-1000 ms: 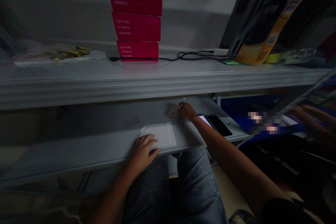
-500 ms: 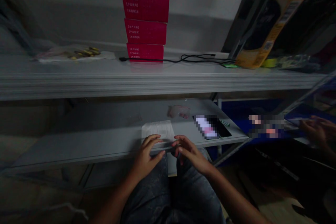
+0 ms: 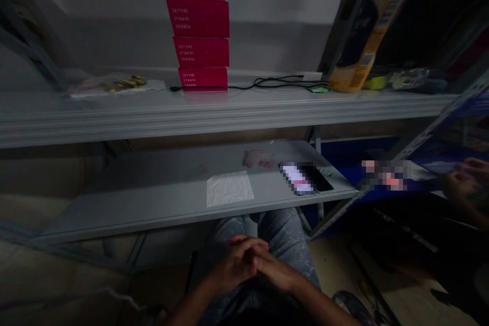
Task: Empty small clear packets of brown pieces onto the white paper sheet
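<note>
My left hand (image 3: 232, 270) and my right hand (image 3: 275, 267) meet above my lap, their fingers interlaced. Both are closed on each other, and no object shows between them. Beyond them, on the lower grey shelf (image 3: 153, 198), a white paper-like square sheet (image 3: 229, 188) lies flat near the front edge. Behind the sheet is a small clear plastic bag (image 3: 260, 158) with reddish bits inside. Two phones lie side by side to the right; one has a lit, blurred-out screen (image 3: 298, 178), the other a dark screen (image 3: 323, 181).
On the upper shelf (image 3: 114, 119) stand three stacked red boxes (image 3: 202, 51), a black cable (image 3: 263, 83), a yellow bottle (image 3: 362, 56) and a bag with yellow-black items (image 3: 130, 82). A co-worker's hands (image 3: 464, 178) are at the far right, beyond a slotted metal post (image 3: 416, 140).
My hands have come back from the shelf's front edge to my lap, and their fingers have closed together. The white sheet stays on the shelf, now fully uncovered. The camera view has shifted slightly.
</note>
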Tool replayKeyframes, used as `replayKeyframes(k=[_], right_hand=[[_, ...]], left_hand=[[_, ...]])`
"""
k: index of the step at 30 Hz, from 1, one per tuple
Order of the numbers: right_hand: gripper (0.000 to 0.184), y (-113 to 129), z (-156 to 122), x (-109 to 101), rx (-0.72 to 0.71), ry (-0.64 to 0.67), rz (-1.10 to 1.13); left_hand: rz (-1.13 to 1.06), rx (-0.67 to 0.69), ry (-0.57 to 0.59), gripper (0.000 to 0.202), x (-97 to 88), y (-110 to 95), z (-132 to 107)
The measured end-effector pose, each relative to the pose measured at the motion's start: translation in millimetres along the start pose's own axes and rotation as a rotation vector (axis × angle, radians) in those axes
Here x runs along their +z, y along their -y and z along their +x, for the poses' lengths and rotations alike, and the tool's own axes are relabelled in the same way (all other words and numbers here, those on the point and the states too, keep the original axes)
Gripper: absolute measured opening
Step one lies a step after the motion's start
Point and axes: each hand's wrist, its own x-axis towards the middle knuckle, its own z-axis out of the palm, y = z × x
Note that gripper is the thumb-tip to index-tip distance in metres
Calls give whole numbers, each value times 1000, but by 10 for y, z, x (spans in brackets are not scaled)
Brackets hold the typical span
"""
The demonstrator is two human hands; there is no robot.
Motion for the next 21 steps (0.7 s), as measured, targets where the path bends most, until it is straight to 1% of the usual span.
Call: replayKeyframes(k=[2, 5, 9, 12, 15, 16, 18, 20, 21], right_hand=[[75, -50, 26, -15, 65, -11, 89], [74, -98, 69, -45, 144, -53, 232], [70, -154, 89, -76, 134, -40, 264], [76, -194, 74, -77, 130, -10, 276], [81, -183, 55, -51, 99, 32, 329], [81, -170, 53, -41, 84, 49, 343], [80, -153, 59, -26, 82, 73, 363], [79, -161, 76, -28, 126, 73, 383], [79, -176, 86, -36, 153, 70, 394]], left_hand=[[8, 3, 28, 73, -21, 51, 36], [-19, -5, 41, 75, -30, 116, 101], [-68, -33, 12, 73, -1, 139, 113], [-98, -19, 25, 74, 2, 128, 75], [-133, -11, 65, 78, -35, 117, 43], [-138, -8, 76, 77, -52, 121, 37], [-131, 1, 92, 68, -83, 147, 31], [-133, -6, 108, 57, -104, 201, 33], [-152, -21, 120, 55, -110, 235, 36]])
